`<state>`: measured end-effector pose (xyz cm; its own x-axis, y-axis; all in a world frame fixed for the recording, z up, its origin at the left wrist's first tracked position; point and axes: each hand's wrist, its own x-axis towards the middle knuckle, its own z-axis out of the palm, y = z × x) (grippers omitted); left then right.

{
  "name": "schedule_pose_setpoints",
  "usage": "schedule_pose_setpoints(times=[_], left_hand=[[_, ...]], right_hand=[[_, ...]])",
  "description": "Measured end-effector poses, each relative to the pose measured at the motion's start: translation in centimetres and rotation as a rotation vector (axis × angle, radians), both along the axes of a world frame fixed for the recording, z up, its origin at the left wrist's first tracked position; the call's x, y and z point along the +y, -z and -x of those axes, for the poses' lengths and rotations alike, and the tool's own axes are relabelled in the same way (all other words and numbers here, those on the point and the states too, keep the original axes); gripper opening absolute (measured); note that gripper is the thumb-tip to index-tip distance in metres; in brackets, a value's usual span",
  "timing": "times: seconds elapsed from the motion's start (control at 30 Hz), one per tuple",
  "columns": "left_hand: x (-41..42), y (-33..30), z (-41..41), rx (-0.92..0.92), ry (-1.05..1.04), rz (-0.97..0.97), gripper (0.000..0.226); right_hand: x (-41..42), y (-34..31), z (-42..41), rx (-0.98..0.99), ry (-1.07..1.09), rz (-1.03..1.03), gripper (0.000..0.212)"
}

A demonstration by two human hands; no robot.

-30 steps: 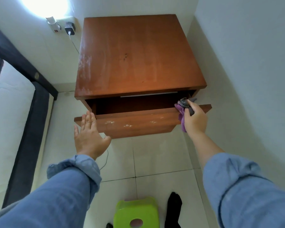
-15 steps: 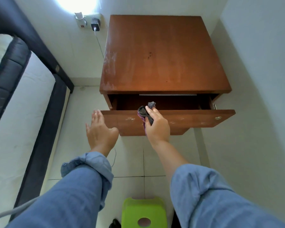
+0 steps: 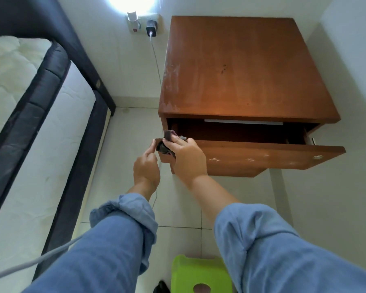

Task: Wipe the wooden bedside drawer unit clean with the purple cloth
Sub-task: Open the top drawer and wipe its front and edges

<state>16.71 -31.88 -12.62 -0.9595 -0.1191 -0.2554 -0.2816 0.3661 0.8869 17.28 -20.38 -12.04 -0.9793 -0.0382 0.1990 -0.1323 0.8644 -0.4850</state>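
The right hand has its grip pressed together around the purple cloth, bunching it against the left end of the open drawer's top edge. Just left of that grip, the left hand sits with its fingers curled, fingertips touching the drawer's corner; it seems to be steadying the corner, not pinching anything, though whether it also touches the cloth I cannot tell.

The drawer unit stands beyond and to the right of the grip. Pale smudges show along the left side of its top, and white specks mark the drawer front to the right of the grip, so much cleaning looks undone.

Risks from here: the cloth is wadded small, so a stroke could skim the specks and leave them. Pressing down on the pulled-out drawer might tilt or jam it. A white cable hangs from a charger beyond the left hand, close to the unit's side; a wide sweep could snag it.
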Motion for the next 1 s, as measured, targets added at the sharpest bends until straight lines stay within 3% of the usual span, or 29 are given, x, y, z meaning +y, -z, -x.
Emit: schedule_pose_setpoints(times=[0.13,0.33,0.6,1.0], left_hand=[[-0.3,-0.2,0.0,-0.016,0.055,0.085,0.050],[0.4,-0.1,0.3,-0.005,0.071,0.134,0.050],[1.2,-0.3,2.2,0.064,-0.032,0.053,0.056],[2.2,4.4,7.8,0.284,-0.250,-0.052,0.049]], right_hand=[[0.7,-0.6,0.4,0.014,-0.112,-0.030,0.042],[4.0,0.3,1.1,0.216,-0.353,-0.613,0.063],[6.5,2.0,3.0,0.351,-0.521,-0.977,0.060],[8.4,5.6,10.7,0.738,-0.483,-1.085,0.050]])
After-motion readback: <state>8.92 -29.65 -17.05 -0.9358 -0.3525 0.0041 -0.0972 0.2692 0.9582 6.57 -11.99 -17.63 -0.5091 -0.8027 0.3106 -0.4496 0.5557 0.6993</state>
